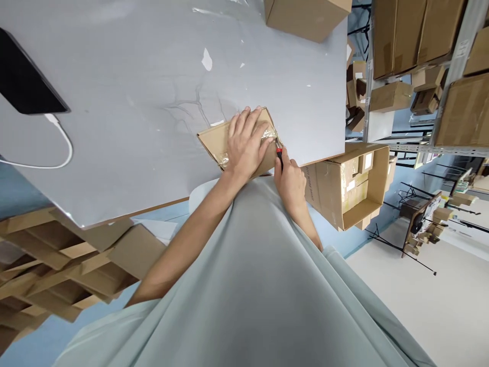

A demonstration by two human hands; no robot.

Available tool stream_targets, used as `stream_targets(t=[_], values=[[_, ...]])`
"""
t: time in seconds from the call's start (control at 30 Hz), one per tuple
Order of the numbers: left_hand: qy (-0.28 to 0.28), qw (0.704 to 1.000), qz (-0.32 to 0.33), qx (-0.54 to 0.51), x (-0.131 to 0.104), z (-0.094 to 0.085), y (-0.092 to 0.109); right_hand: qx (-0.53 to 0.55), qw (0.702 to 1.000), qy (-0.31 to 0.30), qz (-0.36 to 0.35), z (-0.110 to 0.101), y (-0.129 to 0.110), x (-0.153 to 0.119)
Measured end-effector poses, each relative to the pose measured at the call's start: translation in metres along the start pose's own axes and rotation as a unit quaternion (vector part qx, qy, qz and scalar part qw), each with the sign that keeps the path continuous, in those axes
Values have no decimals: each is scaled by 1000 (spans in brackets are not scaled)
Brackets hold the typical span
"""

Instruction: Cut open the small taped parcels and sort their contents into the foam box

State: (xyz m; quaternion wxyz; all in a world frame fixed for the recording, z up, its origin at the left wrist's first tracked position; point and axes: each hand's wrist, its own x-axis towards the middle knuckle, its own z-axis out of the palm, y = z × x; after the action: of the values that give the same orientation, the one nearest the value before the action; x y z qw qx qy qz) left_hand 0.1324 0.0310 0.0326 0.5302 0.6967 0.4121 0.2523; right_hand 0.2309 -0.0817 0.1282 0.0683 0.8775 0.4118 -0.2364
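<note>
A small flat cardboard box [214, 138] with clear tape across it lies at the table's near edge, set at a slant. My left hand [246, 145] rests flat on top of it, fingers stretched out and pressing the lid. In my right hand [291, 181], closed fingers grip a slim black-handled tool [280, 154] with a red collar and a short metal tip. That tip touches the taped right end of the box. Whether it is a blade or a screwdriver shaft cannot be made out.
On the grey table [133, 112] lie a black phone [28, 76] with a white cable [69, 148] and scraps of paper [207, 59]. A larger carton [305, 18] stands at the far edge. An open carton [324, 188] is right; stacked boxes [69, 255] stand lower left.
</note>
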Motion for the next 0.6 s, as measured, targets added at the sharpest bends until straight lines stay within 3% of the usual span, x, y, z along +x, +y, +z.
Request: stream_targets(t=[0.17,0.27,0.4,0.6], values=[[-4,1000,-7,1,1,1,-1,-12,1000,-22,15,-5,21,-27],[-1,1000,-4,6,0,0,-1,0,999,-30,-11,-11,21,-28],[1,1000,0,28,-1,0,-2,26,998,-22,-48,-14,12,-8],[-23,997,-10,78,0,0,-4,73,994,-13,-85,-1,11,29]])
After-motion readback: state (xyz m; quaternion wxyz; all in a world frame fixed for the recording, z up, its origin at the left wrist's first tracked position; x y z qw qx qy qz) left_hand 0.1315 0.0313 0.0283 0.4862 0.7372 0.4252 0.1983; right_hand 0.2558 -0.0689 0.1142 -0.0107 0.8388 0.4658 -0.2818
